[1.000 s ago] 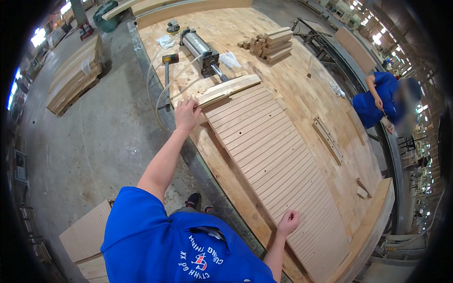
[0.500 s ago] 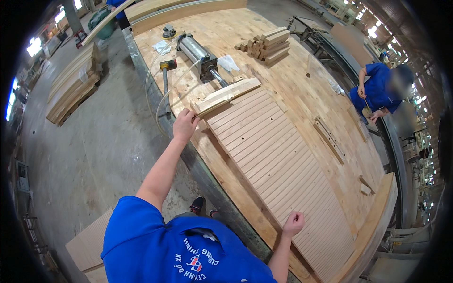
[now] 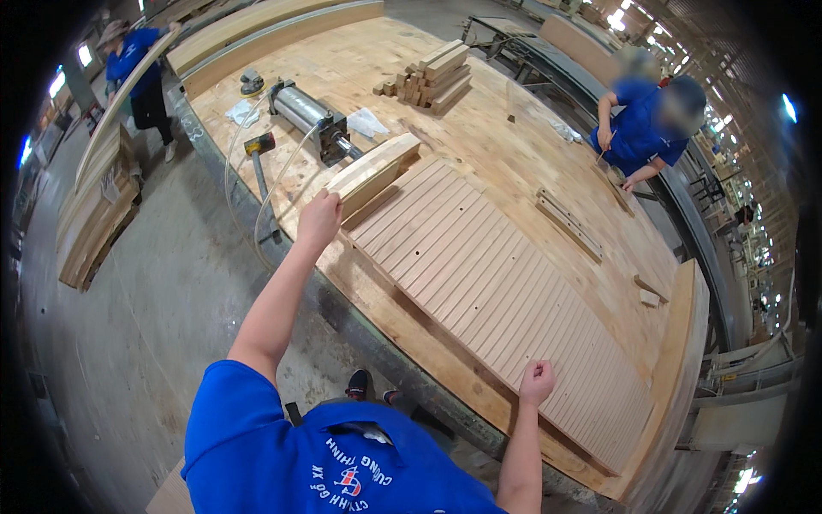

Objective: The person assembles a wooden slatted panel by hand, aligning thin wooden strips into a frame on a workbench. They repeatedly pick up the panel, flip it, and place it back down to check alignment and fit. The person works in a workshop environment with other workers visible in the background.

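A slatted wooden panel (image 3: 505, 295) with grooves and a few dark holes lies on the wooden workbench. Across its far left end sits a pale wooden block (image 3: 377, 178), against the rod of a metal cylinder (image 3: 301, 114). My left hand (image 3: 319, 219) is closed at the near end of that block, gripping it. Over the panel's near edge, toward its right end, my right hand (image 3: 537, 382) is curled closed; anything inside its fingers is hidden. A long wooden stop (image 3: 672, 373) borders the panel's right end.
A mallet (image 3: 259, 158) and thin hoses lie beside the cylinder. Farther off are stacked wood blocks (image 3: 428, 79) and a drilled wooden bar (image 3: 569, 224). A person (image 3: 642, 124) works across the bench; another (image 3: 141, 73) handles a long board at far left.
The view has turned, bringing the person at far left into fuller sight. The block at the panel's end now shows a taller side face, my left hand still at its near end. My right hand stays closed.
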Motion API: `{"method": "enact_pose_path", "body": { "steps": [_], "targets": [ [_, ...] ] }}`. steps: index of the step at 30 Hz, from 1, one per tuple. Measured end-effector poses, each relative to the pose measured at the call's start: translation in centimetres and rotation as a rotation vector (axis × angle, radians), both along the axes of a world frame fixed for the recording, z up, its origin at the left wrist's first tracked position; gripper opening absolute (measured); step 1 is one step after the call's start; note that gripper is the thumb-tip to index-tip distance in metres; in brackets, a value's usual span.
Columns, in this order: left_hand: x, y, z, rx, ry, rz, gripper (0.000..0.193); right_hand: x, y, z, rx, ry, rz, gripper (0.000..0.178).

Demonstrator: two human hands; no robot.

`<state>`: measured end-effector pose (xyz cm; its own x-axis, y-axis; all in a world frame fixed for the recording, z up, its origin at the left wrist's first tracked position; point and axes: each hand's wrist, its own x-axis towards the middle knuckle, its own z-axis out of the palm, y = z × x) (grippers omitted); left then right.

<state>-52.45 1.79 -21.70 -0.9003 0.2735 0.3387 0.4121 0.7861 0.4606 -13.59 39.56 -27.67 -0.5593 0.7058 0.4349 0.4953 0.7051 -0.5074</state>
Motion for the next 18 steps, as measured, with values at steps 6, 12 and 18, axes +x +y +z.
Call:
{"method": "enact_pose_path", "body": {
  "steps": [6,12,18],
  "targets": [
    [-7.1,7.6,0.7,-0.212,0.012,-0.032,0.011,-0.4,-0.5,0.8,-0.012,-0.042,-0.008,0.017],
    [-9.6,13.5,1.3,-0.377,-0.007,-0.009,0.013,0.0,0.1,0.9,0.01,-0.073,-0.009,0.017],
    [-9.6,15.7,1.2,-0.52,0.083,-0.016,0.014,0.2,0.5,0.8,0.008,-0.085,-0.024,0.016]
  ]
}}
